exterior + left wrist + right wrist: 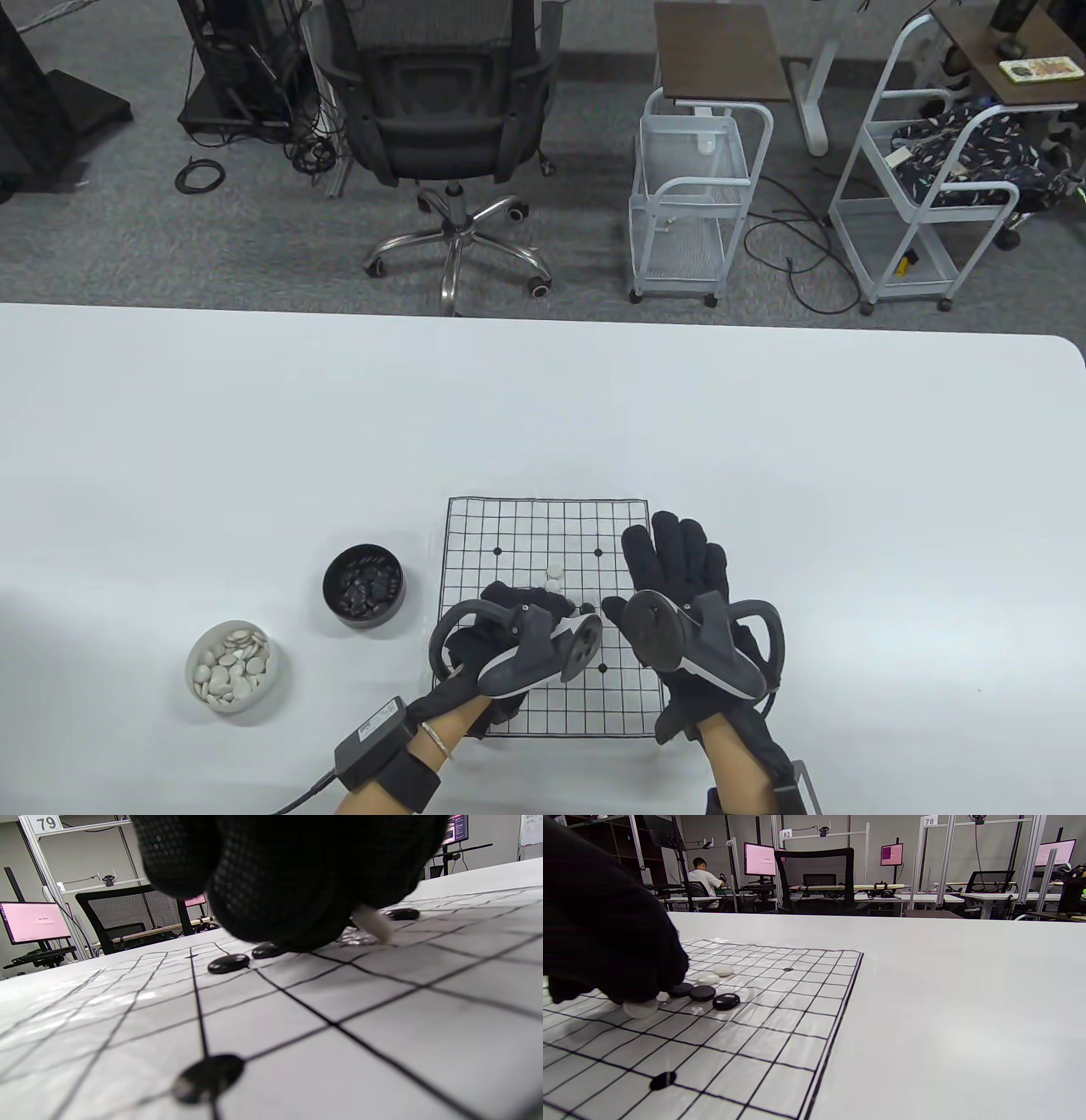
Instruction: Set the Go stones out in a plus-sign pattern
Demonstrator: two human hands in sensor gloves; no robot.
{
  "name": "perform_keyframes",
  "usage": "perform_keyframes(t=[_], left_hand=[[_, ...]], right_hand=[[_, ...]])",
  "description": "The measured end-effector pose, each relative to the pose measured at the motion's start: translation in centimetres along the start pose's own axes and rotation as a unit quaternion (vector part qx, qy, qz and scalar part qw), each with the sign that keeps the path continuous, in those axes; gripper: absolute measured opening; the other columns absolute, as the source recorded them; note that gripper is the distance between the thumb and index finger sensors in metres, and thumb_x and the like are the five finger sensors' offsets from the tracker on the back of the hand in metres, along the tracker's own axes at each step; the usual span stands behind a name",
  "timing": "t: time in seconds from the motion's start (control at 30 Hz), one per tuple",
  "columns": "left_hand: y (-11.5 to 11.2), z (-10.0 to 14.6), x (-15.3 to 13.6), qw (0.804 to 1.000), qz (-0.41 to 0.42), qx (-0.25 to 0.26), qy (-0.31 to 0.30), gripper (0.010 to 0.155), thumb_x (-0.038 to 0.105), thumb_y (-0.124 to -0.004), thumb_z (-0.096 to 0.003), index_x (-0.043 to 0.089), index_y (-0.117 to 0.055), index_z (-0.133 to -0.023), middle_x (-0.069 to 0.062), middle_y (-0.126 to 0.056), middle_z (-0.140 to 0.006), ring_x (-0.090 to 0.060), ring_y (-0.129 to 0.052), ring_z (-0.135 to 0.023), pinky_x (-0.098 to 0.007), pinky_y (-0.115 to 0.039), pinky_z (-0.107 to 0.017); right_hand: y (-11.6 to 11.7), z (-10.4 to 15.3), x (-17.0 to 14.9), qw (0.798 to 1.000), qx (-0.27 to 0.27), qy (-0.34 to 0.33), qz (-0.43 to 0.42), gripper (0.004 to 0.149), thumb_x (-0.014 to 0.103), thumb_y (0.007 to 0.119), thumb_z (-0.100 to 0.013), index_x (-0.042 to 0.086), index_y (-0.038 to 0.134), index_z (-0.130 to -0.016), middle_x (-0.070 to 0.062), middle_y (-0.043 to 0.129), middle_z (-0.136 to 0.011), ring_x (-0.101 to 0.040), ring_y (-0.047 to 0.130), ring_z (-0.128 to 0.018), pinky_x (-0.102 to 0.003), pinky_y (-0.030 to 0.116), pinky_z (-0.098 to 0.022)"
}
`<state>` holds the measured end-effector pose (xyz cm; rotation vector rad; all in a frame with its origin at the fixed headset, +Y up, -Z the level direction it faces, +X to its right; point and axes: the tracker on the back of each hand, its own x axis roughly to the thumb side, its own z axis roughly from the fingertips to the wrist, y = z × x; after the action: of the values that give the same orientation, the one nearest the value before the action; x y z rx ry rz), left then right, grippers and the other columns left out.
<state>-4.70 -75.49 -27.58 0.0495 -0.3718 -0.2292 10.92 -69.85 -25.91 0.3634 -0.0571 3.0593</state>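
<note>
The Go board (509,526) is a white sheet with a black grid. Two white stones (553,577) lie in a column near its middle, with a black stone (585,608) just below and to the right of them. The right wrist view shows three black stones (702,993) in a row and two white stones (715,975) behind them. My left hand (543,604) is low over the board's middle and pinches a white stone (373,926) that touches the board; it also shows in the right wrist view (640,1008). My right hand (676,548) lies flat and open on the board's right side, holding nothing.
A black bowl of black stones (365,586) stands left of the board. A white bowl of white stones (236,666) stands further left and nearer. The board's right edge (840,1018) borders bare white table (848,509).
</note>
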Motion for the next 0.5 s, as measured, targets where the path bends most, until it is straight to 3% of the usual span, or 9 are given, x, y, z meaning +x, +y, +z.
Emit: perform_keyframes(t=[0.3, 0.5], left_hand=[[0.6, 0.3, -0.3, 1.000, -0.023, 0.008, 0.003, 0.040, 0.047, -0.078, -0.0430, 0.029, -0.090, -0.077, 0.010, -0.106, -0.057, 0.003, -0.102, -0.033, -0.031, -0.087, -0.051], [3.7, 1.9, -3.6, 0.996, -0.074, 0.046, 0.021, 0.045, 0.051, -0.076, -0.0420, 0.029, -0.089, -0.079, 0.010, -0.106, -0.060, 0.003, -0.103, -0.036, -0.032, -0.087, -0.053]], right_hand=[[0.0, 0.0, 0.0, 1.000, -0.002, -0.001, -0.002, 0.077, 0.053, 0.053, -0.057, 0.011, 0.024, -0.114, -0.027, 0.021, -0.116, -0.055, 0.029, -0.107, -0.061, 0.031, -0.075], [0.0, 0.1, 0.0, 1.000, -0.003, -0.001, -0.001, 0.077, 0.053, 0.053, -0.057, 0.011, 0.024, -0.114, -0.027, 0.021, -0.116, -0.055, 0.029, -0.107, -0.061, 0.032, -0.075]])
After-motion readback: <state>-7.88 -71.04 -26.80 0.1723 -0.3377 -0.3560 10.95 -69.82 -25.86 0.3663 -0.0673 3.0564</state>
